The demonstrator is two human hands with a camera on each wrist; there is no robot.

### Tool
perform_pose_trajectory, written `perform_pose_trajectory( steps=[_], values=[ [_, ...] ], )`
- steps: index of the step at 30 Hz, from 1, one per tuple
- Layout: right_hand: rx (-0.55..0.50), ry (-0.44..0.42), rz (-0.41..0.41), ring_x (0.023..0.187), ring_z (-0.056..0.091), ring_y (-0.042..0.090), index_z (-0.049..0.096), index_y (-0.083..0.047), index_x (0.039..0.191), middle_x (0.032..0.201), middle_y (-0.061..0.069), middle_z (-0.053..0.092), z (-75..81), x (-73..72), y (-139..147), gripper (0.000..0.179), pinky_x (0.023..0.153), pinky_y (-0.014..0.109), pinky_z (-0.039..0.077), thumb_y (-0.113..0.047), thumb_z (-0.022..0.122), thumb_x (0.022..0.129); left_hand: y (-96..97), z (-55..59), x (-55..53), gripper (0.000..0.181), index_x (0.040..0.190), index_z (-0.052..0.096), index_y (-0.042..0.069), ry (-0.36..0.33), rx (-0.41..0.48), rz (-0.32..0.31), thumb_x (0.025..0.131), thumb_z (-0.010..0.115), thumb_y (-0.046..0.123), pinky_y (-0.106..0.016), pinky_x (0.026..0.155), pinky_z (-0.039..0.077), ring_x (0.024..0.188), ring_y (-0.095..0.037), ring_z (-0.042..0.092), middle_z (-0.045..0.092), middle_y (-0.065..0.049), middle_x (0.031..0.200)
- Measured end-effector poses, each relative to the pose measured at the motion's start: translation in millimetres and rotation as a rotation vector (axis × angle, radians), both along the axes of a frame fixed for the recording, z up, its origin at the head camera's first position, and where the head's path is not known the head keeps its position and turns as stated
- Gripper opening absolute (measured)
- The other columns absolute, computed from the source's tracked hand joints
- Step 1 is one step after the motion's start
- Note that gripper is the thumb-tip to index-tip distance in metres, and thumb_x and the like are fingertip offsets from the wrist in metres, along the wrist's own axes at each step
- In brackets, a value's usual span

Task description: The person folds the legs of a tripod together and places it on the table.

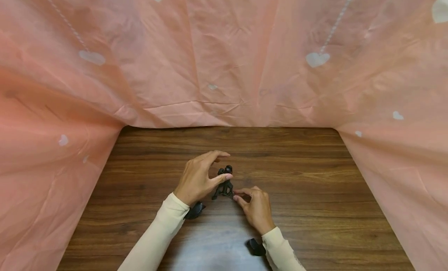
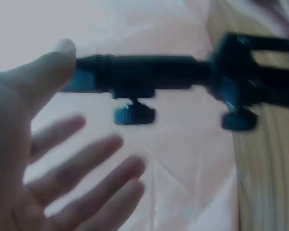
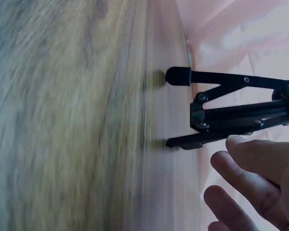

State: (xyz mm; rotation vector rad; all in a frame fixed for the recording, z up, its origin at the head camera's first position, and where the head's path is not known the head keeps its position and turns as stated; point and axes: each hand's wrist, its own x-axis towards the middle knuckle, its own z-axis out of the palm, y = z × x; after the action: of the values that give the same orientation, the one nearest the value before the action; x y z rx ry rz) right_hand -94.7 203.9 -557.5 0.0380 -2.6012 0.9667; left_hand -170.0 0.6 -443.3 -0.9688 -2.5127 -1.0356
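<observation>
A small black tripod (image 1: 224, 187) stands upright on the wooden table, its legs spread. Round its upper part my left hand (image 1: 199, 177) stands with fingers extended. In the left wrist view the left thumb (image 2: 53, 72) lies against the top end of the tripod (image 2: 154, 72), while the other fingers reach out apart from it. Two ridged knobs stick out from the column. Low on the right side is my right hand (image 1: 257, 207); in the right wrist view its thumb tip (image 3: 238, 140) is at one tripod leg (image 3: 212, 138), with the other fingers relaxed.
The brown wooden table (image 1: 308, 177) is walled at the back and sides by a pink curtain (image 1: 231, 69) with pale hearts. A black wrist device (image 1: 195, 211) sits by the left wrist, and another black device (image 1: 255, 247) by the right wrist.
</observation>
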Motion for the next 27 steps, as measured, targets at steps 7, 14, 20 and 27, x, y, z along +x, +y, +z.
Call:
perform_pose_trajectory(
  steps=[7, 14, 20, 27],
  values=[
    [0.003, -0.001, -0.031, 0.068, 0.061, 0.008, 0.087, -0.019, 0.096, 0.083, -0.005, 0.08, 2.2, 1.2, 5, 0.02, 0.058, 0.022, 0.041, -0.014, 0.095, 0.078, 5.1, -13.5, 9.3, 0.068, 0.13, 0.07, 0.02, 0.148, -0.084, 0.182, 0.078, 0.089, 0.059, -0.027, 0.059, 0.048, 0.074, -0.01, 0.057, 0.066, 0.005, 0.095],
    [0.003, 0.012, -0.017, 0.069, 0.064, 0.009, 0.088, -0.019, 0.097, 0.083, -0.005, 0.081, 1.2, 2.9, 3, 0.02, 0.059, 0.023, 0.044, -0.016, 0.095, 0.078, 11.4, -22.4, 12.2, 0.053, 0.123, 0.072, 0.018, 0.184, -0.06, 0.176, 0.085, 0.089, 0.05, -0.024, 0.056, 0.04, 0.067, -0.007, 0.048, 0.062, 0.004, 0.084],
    [0.007, 0.009, -0.023, 0.072, 0.066, 0.01, 0.088, -0.021, 0.097, 0.083, -0.006, 0.081, 1.4, 3.6, 4, 0.02, 0.06, 0.023, 0.046, -0.017, 0.095, 0.079, 10.4, -22.4, 12.8, 0.042, 0.118, 0.073, 0.021, 0.198, -0.035, 0.149, 0.086, 0.09, 0.043, -0.026, 0.059, 0.047, 0.075, -0.009, 0.057, 0.069, 0.005, 0.092],
    [0.007, 0.024, -0.018, 0.071, 0.067, 0.011, 0.087, -0.02, 0.095, 0.083, -0.005, 0.08, 1.6, 4.3, 3, 0.018, 0.059, 0.024, 0.045, -0.016, 0.095, 0.079, 8.7, -19.6, 11.5, 0.035, 0.117, 0.073, 0.019, 0.166, -0.044, 0.081, 0.086, 0.088, 0.028, -0.026, 0.062, 0.053, 0.077, -0.009, 0.064, 0.069, 0.006, 0.097]
  ],
)
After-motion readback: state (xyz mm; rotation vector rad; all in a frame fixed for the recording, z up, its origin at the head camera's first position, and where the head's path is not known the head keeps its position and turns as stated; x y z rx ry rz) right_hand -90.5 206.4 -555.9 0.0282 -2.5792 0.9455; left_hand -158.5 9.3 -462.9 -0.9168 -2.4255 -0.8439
